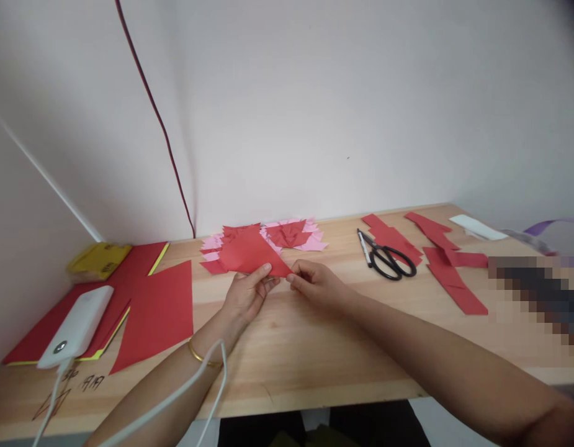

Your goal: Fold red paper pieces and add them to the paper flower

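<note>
The left hand [250, 290] grips a red paper [249, 249] by its near edge, and the right hand [317, 282] pinches its right corner. The paper is over the table [305, 360], in front of some pink pieces [318, 241]. The scissors [384, 252] lie to the right, beside a pen [363, 249].

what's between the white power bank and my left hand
In the head view, going from the white power bank to your left hand: part of a red paper stack, a loose red sheet, then bare tabletop.
</note>
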The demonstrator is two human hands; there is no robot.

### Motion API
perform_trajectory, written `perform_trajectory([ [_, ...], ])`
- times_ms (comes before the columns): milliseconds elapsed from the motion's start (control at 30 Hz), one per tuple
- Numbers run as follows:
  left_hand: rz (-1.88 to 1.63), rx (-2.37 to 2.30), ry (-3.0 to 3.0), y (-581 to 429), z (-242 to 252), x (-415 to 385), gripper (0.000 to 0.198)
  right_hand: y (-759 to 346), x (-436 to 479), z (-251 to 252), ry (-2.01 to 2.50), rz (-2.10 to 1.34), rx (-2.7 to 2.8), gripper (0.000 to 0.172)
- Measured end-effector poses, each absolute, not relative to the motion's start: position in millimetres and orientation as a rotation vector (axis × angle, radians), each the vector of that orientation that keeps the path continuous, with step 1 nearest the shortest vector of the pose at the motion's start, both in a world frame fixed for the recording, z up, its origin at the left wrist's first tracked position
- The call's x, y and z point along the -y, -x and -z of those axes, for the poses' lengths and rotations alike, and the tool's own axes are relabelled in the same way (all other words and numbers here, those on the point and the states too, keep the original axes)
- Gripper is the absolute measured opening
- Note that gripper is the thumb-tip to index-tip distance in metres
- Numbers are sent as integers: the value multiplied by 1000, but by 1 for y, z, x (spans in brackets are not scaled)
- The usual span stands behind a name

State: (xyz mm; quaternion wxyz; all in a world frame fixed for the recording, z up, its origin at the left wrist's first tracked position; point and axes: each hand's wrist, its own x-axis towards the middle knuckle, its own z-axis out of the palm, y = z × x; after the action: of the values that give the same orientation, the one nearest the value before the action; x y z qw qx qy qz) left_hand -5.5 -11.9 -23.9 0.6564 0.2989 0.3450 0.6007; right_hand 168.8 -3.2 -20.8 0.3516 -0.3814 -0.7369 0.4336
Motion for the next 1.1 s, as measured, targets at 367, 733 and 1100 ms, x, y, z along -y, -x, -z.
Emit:
perform_trajectory([
  [367, -1318, -906, -801, -5, 22, 19, 28, -165, 1, 22, 984, -888, 1949, 27],
  [733, -1493, -1031, -834, 19, 13, 3, 27, -176, -11, 18, 1083, -880, 1933, 31],
  [1100, -1564, -1330, -1858, 31, -5, 23, 18, -203, -17, 7, 1196, -836, 2469, 28],
])
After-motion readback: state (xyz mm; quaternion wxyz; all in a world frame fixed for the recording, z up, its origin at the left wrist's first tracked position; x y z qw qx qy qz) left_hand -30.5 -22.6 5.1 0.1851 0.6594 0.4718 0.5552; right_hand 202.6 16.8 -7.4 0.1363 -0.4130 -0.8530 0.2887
